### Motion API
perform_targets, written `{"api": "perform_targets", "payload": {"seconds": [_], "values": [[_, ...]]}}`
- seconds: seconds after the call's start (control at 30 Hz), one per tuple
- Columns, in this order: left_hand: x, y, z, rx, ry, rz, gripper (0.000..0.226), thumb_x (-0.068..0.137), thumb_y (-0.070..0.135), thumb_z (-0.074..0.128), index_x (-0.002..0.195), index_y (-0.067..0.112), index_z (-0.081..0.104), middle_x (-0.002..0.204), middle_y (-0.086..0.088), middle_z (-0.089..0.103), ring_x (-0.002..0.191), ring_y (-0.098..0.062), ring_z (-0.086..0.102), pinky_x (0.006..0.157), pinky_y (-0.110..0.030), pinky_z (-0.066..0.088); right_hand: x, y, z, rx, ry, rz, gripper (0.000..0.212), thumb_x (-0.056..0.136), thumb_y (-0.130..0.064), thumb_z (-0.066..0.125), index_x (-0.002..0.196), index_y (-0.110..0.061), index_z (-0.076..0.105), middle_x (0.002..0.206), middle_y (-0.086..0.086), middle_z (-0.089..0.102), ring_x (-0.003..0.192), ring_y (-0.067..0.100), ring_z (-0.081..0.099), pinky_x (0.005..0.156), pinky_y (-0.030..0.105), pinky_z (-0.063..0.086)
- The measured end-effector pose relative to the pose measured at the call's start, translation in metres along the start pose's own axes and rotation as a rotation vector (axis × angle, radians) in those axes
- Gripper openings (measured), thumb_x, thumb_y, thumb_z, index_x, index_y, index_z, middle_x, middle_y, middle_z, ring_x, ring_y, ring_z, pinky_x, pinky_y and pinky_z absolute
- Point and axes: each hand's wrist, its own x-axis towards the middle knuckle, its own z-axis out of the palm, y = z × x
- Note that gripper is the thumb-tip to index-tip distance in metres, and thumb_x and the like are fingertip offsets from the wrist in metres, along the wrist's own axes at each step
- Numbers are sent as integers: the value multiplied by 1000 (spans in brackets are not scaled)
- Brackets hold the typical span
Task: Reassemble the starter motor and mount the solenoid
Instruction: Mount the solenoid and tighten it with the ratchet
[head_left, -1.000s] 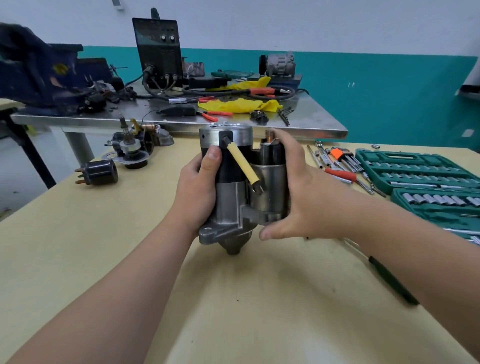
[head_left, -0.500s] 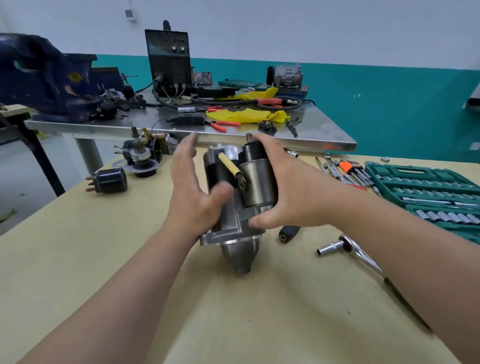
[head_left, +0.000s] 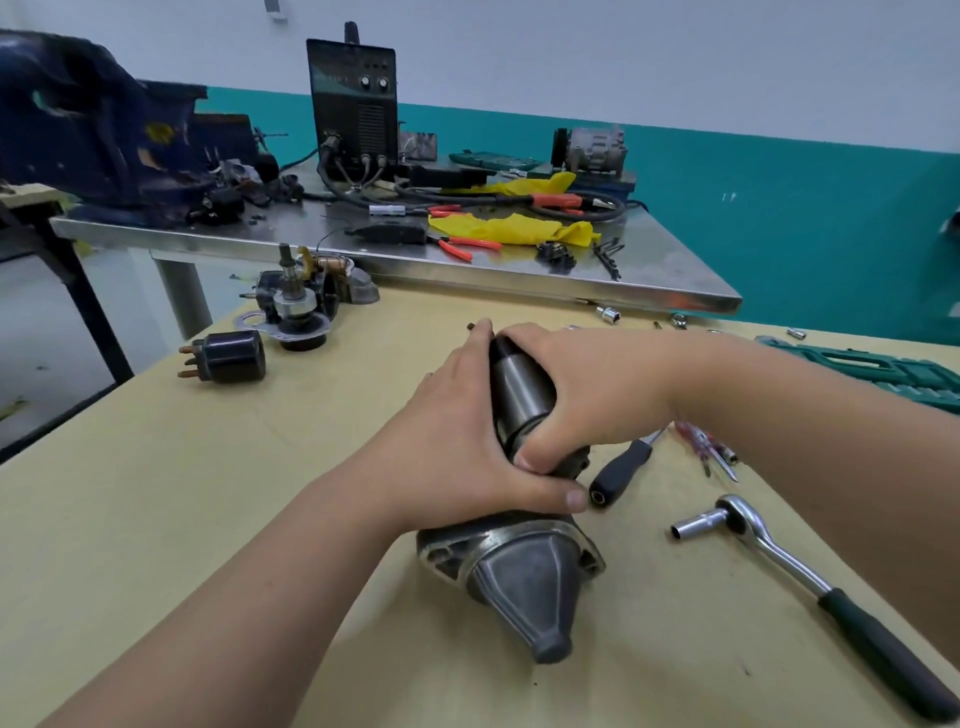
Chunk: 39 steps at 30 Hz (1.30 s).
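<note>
The starter motor (head_left: 524, 582) lies on its side on the yellow table (head_left: 156, 493), its grey cone-shaped nose pointing toward me. The metal solenoid cylinder (head_left: 517, 395) sits on top of the motor body. My left hand (head_left: 457, 447) wraps over the left side of the body, thumb pressed near the flange. My right hand (head_left: 582, 395) covers the solenoid from the right, fingers curled around it. Both hands hide most of the motor housing.
A ratchet wrench with socket (head_left: 779, 556) and a black-handled screwdriver (head_left: 621, 470) lie right of the motor. A black cap with copper pins (head_left: 228, 356) and another dismantled motor part (head_left: 298, 306) sit at the left. A green socket case (head_left: 878, 369) is far right; a steel bench (head_left: 415, 260) stands behind.
The starter motor was held upright above the table; it has since been tipped over and laid down with its nose toward me. My left hand let go briefly, then closed on it again.
</note>
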Motion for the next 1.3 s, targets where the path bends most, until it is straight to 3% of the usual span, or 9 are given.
{"api": "perform_targets", "payload": {"seconds": [0.23,0.4,0.53,0.63,0.8,1.03,1.13,1.23,1.3], "values": [[-5,8,9,-56,57,-18,142,36,74,70,151,41,-8,129,26,26,110,13,31,78,-7,31,-1,-3,-4,-56,-35,-24,70,50,-63,67,110,-34,45,83,-16,61,70,0,58,55,22,41],[-14,-3,6,-184,134,29,121,39,65,73,146,48,19,128,30,39,111,24,41,82,-2,37,0,-3,5,76,33,-92,60,60,-79,44,103,-38,55,85,-15,66,69,7,66,61,28,48],[-19,-14,7,-263,153,64,109,43,61,76,142,43,34,135,17,48,118,0,53,96,-21,43,2,36,21,420,350,-2,42,92,-54,38,123,-33,56,87,-10,70,71,11,69,70,32,52],[-19,-20,7,-326,182,68,100,44,57,78,135,53,37,131,15,52,111,-5,59,90,-25,47,1,77,44,256,592,252,22,96,-30,45,102,-26,66,88,-7,69,73,11,63,67,29,50],[-11,-29,7,-363,236,34,93,44,55,78,128,61,36,127,19,53,110,-4,60,89,-25,46,22,81,78,-25,319,388,30,89,-45,51,98,-22,69,93,0,67,83,21,62,73,37,55],[-8,-30,7,-341,240,30,94,44,54,78,127,63,35,127,18,54,109,-4,60,90,-24,47,51,65,75,-164,257,364,29,85,-43,60,97,-18,69,94,3,67,84,24,62,76,36,55],[-7,-28,8,-326,227,32,97,43,55,77,130,60,34,127,19,53,108,-1,59,84,-13,45,40,59,64,-19,401,253,21,89,-38,61,95,-20,70,89,-4,68,81,16,61,71,29,51],[-5,-26,8,-335,217,42,102,43,56,78,134,54,33,130,20,50,110,5,55,80,-4,42,7,46,47,442,670,78,14,90,-33,61,79,-25,67,65,-15,64,57,-1,54,52,15,42],[-2,-24,10,-317,217,50,106,41,60,77,137,50,33,133,20,47,112,9,51,82,-1,40,-18,35,45,716,651,-49,11,89,-23,63,78,-25,66,67,-12,68,56,0,59,53,16,48]]}}
